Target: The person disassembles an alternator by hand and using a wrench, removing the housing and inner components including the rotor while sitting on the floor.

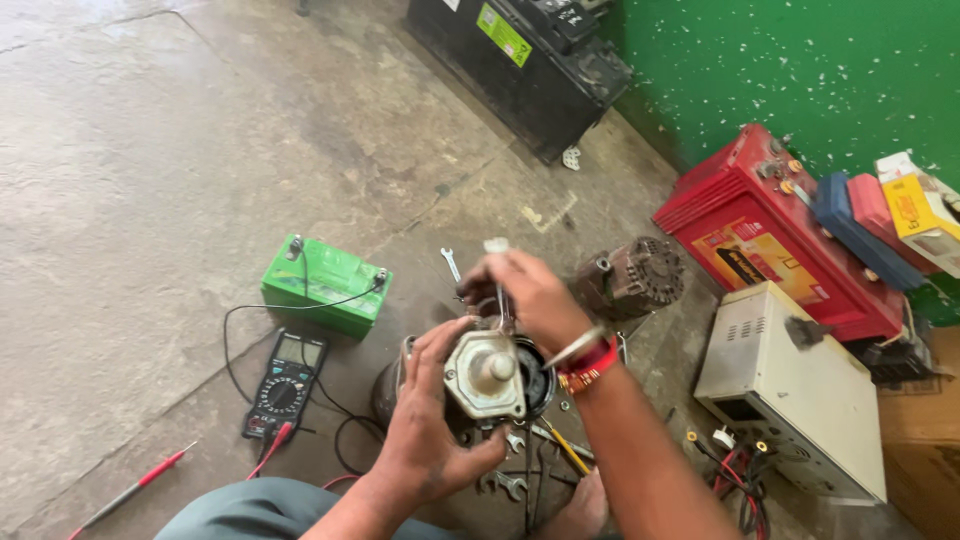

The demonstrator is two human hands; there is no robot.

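My left hand (430,420) wraps the side of a round starter motor (487,378), the fingers curled tight against its housing, thumb near the pale metal end cap with its stubby shaft pointing up at me. My right hand (525,295) is above the far edge of the motor, fingers pinched together on a thin tool (498,275) with a whitish handle end sticking upward (a small screwdriver, by the look of it; the tip is hidden behind the cap). Red bangles sit on that wrist.

The motor is held just over the concrete floor (150,180), above a scatter of spanners (510,482) and a yellow-handled tool (568,452). Left of it lies a black multimeter (285,382) with its red probe (135,488) off to the side, and behind that a green battery (325,283). Just beyond my right hand rests an alternator (630,278). A red battery (775,235) and a cream metal box (795,385) stand to the right, near the green wall (800,70).
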